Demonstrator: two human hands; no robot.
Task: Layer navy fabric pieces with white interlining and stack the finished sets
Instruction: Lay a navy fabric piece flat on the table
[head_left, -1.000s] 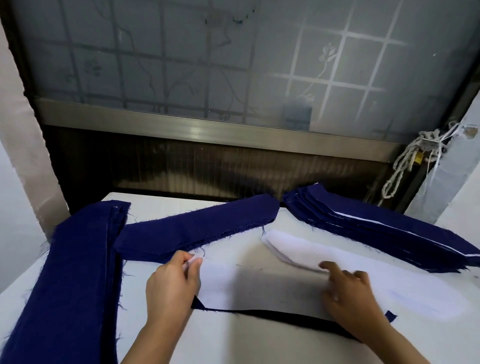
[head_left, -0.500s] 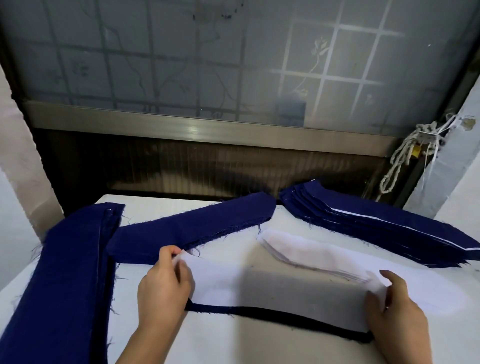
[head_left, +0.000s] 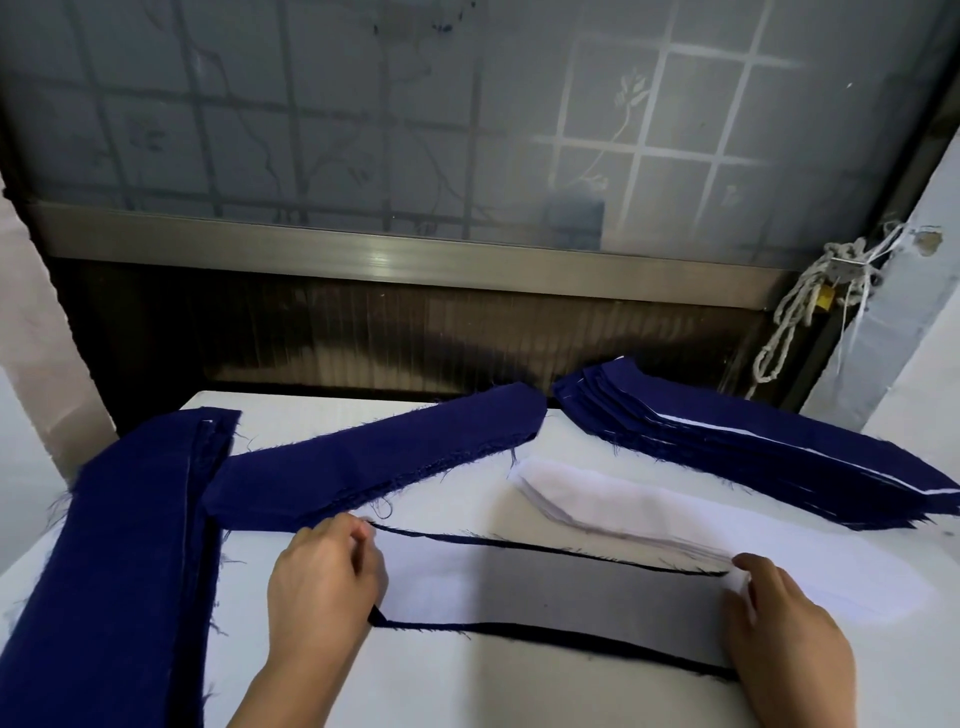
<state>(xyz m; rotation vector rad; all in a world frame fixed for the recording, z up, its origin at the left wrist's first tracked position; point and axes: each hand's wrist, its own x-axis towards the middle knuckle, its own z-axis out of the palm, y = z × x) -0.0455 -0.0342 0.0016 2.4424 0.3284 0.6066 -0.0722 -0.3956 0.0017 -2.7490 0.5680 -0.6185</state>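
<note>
A white interlining sheet (head_left: 545, 592) is laid over a navy piece (head_left: 571, 635) at the near middle of the desk (head_left: 415, 691), with dark edges showing along its far and near sides. Its left end is gripped by the curled fingers of the left hand (head_left: 324, 587), and its right end is pinched by the right hand (head_left: 784, 623). Just behind it an interlining pile (head_left: 623, 506) is spread. A finished stack (head_left: 753, 452) is set at the far right, a navy pile (head_left: 374, 462) at the centre back, and a long navy stack (head_left: 130, 545) along the left edge.
</note>
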